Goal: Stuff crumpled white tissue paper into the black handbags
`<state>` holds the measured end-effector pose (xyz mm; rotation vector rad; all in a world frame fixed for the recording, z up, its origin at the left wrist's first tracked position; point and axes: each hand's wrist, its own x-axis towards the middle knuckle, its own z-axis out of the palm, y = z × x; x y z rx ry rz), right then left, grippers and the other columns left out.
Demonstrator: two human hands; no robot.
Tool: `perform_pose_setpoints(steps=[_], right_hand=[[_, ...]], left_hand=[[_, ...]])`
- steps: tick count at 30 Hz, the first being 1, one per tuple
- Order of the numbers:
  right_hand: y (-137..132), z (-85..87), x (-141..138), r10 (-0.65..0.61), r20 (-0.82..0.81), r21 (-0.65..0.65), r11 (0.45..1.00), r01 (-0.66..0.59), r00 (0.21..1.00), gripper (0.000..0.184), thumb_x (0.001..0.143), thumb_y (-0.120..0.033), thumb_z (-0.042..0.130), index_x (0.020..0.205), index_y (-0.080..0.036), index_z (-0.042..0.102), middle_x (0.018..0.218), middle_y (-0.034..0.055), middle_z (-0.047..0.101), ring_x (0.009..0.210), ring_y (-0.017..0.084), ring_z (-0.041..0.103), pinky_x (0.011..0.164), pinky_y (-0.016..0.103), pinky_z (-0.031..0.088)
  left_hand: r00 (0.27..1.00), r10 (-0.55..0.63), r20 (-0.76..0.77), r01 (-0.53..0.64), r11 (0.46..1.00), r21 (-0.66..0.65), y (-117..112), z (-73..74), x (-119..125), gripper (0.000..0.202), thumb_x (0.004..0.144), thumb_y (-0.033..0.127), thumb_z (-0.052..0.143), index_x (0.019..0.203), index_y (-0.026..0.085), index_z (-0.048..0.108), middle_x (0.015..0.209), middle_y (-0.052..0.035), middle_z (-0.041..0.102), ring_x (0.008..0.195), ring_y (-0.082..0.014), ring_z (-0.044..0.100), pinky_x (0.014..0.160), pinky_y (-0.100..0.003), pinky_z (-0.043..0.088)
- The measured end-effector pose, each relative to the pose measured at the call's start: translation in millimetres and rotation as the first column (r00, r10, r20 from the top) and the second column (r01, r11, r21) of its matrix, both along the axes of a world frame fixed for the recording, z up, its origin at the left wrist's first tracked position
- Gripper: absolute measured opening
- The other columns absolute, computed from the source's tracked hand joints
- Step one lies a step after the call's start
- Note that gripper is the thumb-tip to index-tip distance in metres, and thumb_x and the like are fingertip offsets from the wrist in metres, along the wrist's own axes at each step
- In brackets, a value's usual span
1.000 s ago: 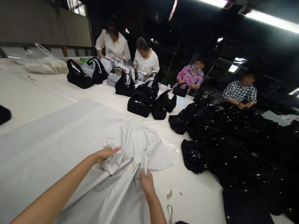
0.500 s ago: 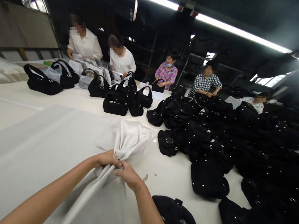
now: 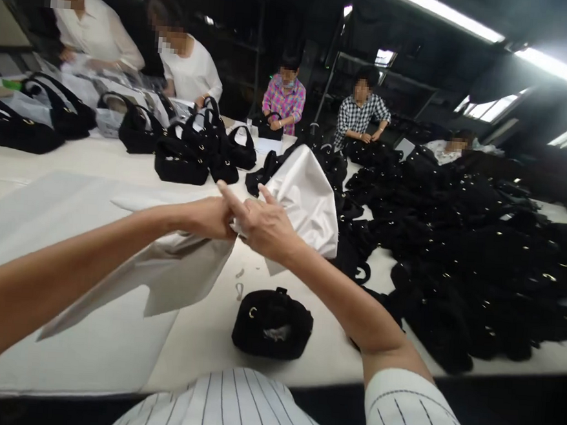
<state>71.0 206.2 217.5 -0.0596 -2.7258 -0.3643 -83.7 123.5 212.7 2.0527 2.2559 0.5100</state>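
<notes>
From where I stand, the person seems to be in the middle of gathering a white sheet (image 3: 308, 204) into a narrow waist, the two hands meeting there. Take that meeting place as the centre of a dial, twelve pointing away from the wearer: the sheet fans out in a crumpled flare toward two o'clock, and its loose end trails toward eight, apparently held up off the table (image 3: 198, 355). The left hand (image 3: 212, 217) looks clenched around the gathered waist, though its fingertips are hidden behind the other hand. The right hand (image 3: 265, 227) crosses over it, half open, one finger stretched toward ten and another raised near twelve; whether its remaining fingers grip the sheet or merely press on it, I cannot tell. As I judge it, the next move calls for a firm hold with the left while the right works around the waist without letting the folds spread. A flat pale sheet (image 3: 108, 355) lies at about eight, a single black bag (image 3: 273, 325) sits just past five, and a heap of black bags (image 3: 460, 251) spreads around three.
</notes>
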Motion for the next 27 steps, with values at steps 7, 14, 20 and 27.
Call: perform_pose_setpoints(steps=[7, 14, 20, 27], right_hand=[[41, 8.1, 109, -0.395, 0.026, -0.034, 0.918, 0.396, 0.918, 0.061, 0.087, -0.018, 0.052, 0.145, -0.012, 0.035, 0.100, 0.0107, 0.067, 0.089, 0.023, 0.059, 0.086, 0.034, 0.039], [22, 9.3, 175, -0.392, -0.008, -0.175, 0.906, 0.385, 0.920, 0.107, 0.075, -0.030, 0.073, 0.154, -0.021, 0.001, 0.135, 0.0138, 0.050, 0.121, 0.030, 0.048, 0.101, 0.046, 0.037], [31, 4.6, 209, -0.638, -0.040, -0.266, 0.749, 0.607, 0.769, 0.088, 0.080, -0.013, 0.058, 0.154, -0.018, 0.010, 0.102, 0.0059, 0.070, 0.087, 0.022, 0.065, 0.082, 0.032, 0.049], [30, -24.9, 225, -0.627, -0.050, -0.387, 0.730, 0.564, 0.777, 0.086, 0.068, -0.010, 0.067, 0.147, -0.019, 0.034, 0.127, 0.0116, 0.059, 0.113, 0.029, 0.057, 0.096, 0.043, 0.047]], left_hand=[[0.837, -0.182, -0.516, 0.279, 0.953, 0.117, 30, 22.9, 74, 0.025, 0.074, 0.033, 0.064, 0.088, 0.014, 0.058, 0.072, -0.0050, 0.060, 0.073, -0.0216, 0.057, 0.084, -0.041, 0.045], [0.816, -0.429, -0.388, 0.475, 0.880, 0.027, 67, 25.3, 161, 0.021, 0.075, 0.011, 0.054, 0.094, 0.014, 0.062, 0.092, -0.0088, 0.068, 0.086, -0.0217, 0.064, 0.075, -0.030, 0.046], [0.814, -0.467, -0.346, 0.539, 0.829, 0.149, 75, 26.2, 190, 0.045, 0.072, 0.034, 0.066, 0.109, 0.012, 0.055, 0.102, -0.0125, 0.065, 0.098, -0.0278, 0.061, 0.092, -0.042, 0.044], [0.832, -0.465, -0.302, 0.514, 0.851, 0.103, 86, -5.5, 195, 0.027, 0.080, 0.016, 0.055, 0.106, 0.013, 0.048, 0.091, -0.0130, 0.064, 0.082, -0.0268, 0.064, 0.077, -0.039, 0.049]])
